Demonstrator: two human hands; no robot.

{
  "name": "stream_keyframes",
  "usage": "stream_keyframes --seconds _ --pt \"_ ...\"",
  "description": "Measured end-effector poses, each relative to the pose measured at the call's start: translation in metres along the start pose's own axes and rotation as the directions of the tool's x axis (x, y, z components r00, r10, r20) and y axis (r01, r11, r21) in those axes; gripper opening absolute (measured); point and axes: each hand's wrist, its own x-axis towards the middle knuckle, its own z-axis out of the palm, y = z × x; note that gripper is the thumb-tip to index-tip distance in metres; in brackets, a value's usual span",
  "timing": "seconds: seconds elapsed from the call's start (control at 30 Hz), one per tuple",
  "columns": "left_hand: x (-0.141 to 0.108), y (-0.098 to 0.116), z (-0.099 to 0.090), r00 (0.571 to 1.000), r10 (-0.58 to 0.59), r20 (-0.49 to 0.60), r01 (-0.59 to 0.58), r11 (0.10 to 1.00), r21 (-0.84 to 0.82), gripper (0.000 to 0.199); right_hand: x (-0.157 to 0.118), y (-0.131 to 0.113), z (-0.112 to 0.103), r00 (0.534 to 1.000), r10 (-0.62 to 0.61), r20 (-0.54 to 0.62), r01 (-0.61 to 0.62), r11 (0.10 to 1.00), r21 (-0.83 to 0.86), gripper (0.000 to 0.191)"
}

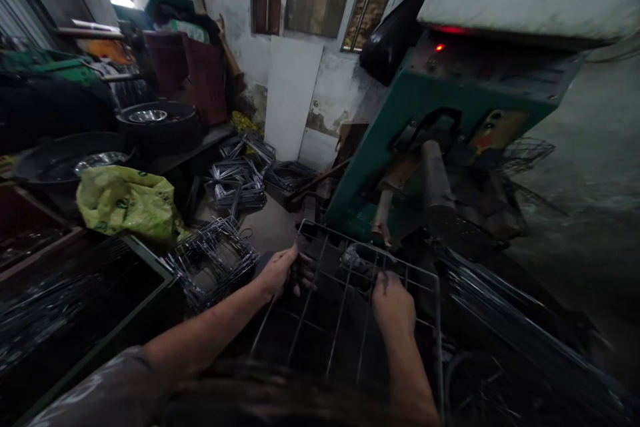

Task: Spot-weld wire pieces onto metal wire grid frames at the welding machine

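A rectangular wire rack (341, 307) lies in front of me, its far edge near the foot of the green machine (370, 167). My left hand (287, 271) is at the rack's left side, thumb and forefinger pinched at its far left corner, the other fingers loosely spread. My right hand (394, 300) is closed on the wires at the right part of the rack. Two electrode-like metal arms (437, 173) of the machine stick out just beyond the rack. A dark crumpled piece (356, 259) shows behind the wires.
Stacks of bent wire frames (237, 183) and a wire bundle (215, 260) lie on the floor to the left. A yellow-green bag (127, 203) sits beside a bin of wires (150, 257). Long metal rods (505, 300) lie at the right.
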Motion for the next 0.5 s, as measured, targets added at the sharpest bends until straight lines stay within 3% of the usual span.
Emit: stream_keyframes --seconds 0.5 --pt "0.024 0.002 0.011 1.0 -0.022 0.016 0.023 0.999 -0.049 0.049 0.027 0.001 -0.009 1.0 -0.021 -0.005 0.021 0.998 -0.051 0.032"
